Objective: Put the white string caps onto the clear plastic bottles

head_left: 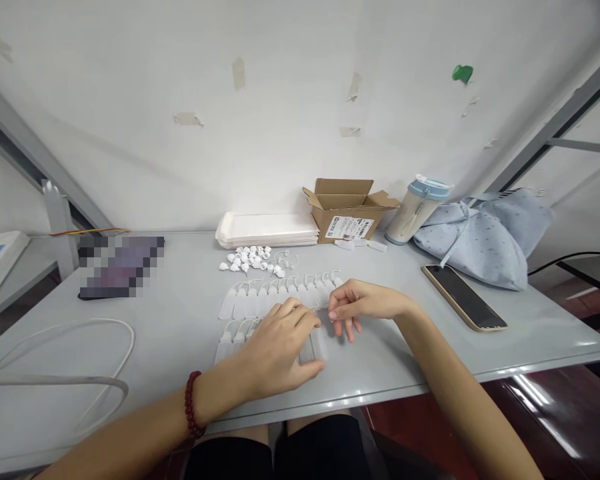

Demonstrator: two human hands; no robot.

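Two rows of small clear plastic tags (260, 298) lie side by side on the grey table (180, 347). My left hand (280, 350), a red bead bracelet on its wrist, rests on the nearer row with its fingers curled down onto the pieces. My right hand (357, 305) sits just to the right of the far row, thumb and fingers drawn together near a tag; what they pinch is too small to make out. A heap of small white caps (250, 260) lies just behind the rows.
A stack of white trays (267, 230) and an open cardboard box (347, 208) stand at the back. A lidded tumbler (417, 208), a blue cloth bag (485, 233) and a phone (463, 297) are to the right. A white cable (70, 360) loops at left.
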